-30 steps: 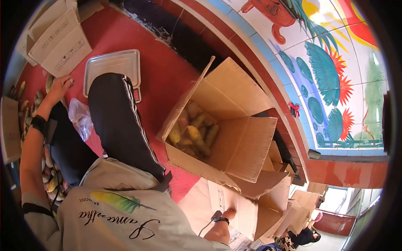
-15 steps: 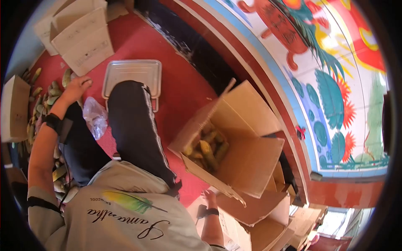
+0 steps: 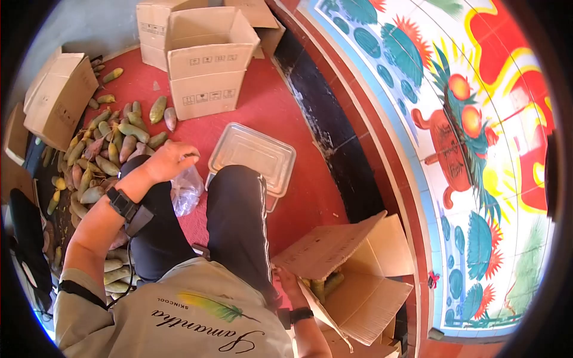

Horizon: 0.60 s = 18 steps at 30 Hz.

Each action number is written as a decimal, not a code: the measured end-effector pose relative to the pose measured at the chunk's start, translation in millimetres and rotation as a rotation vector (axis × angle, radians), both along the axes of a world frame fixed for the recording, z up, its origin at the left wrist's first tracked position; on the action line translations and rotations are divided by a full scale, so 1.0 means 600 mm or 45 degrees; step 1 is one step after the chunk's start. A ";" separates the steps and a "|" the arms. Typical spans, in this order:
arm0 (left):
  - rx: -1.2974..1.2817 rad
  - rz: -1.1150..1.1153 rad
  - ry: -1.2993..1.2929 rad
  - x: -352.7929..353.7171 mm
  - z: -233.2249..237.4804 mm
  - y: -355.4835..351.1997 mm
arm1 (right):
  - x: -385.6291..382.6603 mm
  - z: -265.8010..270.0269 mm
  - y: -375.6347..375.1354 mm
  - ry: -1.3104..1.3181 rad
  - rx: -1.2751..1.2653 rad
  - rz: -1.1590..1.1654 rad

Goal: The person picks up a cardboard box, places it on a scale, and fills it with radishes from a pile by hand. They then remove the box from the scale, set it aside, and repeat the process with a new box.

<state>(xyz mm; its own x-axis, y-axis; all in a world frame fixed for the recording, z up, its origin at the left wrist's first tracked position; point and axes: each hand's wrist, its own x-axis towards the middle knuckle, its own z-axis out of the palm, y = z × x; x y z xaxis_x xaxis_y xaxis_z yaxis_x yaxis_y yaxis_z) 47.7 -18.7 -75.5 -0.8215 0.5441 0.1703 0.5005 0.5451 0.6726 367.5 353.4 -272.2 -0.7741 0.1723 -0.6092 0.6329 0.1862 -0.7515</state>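
Note:
My left hand (image 3: 173, 160) is raised over my left knee, its fingers curled and pinched together. A small dark spot shows at the fingertips, too small to name. Beside and beyond that hand lies a pile of long green-brown vegetables (image 3: 107, 152), like ripe cucumbers. Below it is a crumpled clear plastic bag (image 3: 187, 194). My right hand (image 3: 289, 283) rests low beside my right thigh, fingers stretched out against the near side of an open cardboard box (image 3: 322, 246). Inside that box some of the same vegetables (image 3: 325, 286) show, partly covered by a flap.
A lidded clear plastic container (image 3: 256, 156) stands on the red floor (image 3: 304, 197) ahead of my knees. Open cardboard boxes (image 3: 209, 71) stand at the back, another box (image 3: 62, 98) at the left. A painted tile wall (image 3: 459, 149) runs along the right.
My view has swung left, so more of the pile and the back boxes show. My right hand has come closer against the box's side. My left hand stays pinched above my knee.

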 end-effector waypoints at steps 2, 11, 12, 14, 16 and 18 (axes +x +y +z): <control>-0.023 -0.024 0.009 0.004 0.004 -0.011 | -0.030 0.032 -0.011 0.141 0.208 0.175; 0.053 0.061 -0.059 0.021 0.026 -0.029 | -0.094 -0.027 -0.010 0.236 0.550 0.049; 0.051 0.062 -0.065 0.022 0.031 -0.027 | -0.102 -0.027 -0.010 0.177 0.723 0.134; 0.059 0.070 -0.130 0.024 0.035 -0.023 | -0.115 -0.025 -0.013 0.069 0.787 0.164; 0.058 0.061 -0.128 0.022 0.035 -0.020 | -0.122 -0.021 -0.015 -0.031 0.842 0.193; 0.046 0.052 -0.138 0.015 0.026 -0.020 | -0.120 -0.018 -0.014 0.109 0.969 0.119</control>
<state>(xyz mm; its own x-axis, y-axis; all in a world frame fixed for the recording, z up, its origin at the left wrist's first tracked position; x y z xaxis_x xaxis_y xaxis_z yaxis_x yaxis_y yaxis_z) 57.0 -30.8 -60.0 -0.8575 0.5049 0.0983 0.4017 0.5380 0.7411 295.7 345.1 -283.1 -0.8450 0.4516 -0.2863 0.5347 0.7210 -0.4408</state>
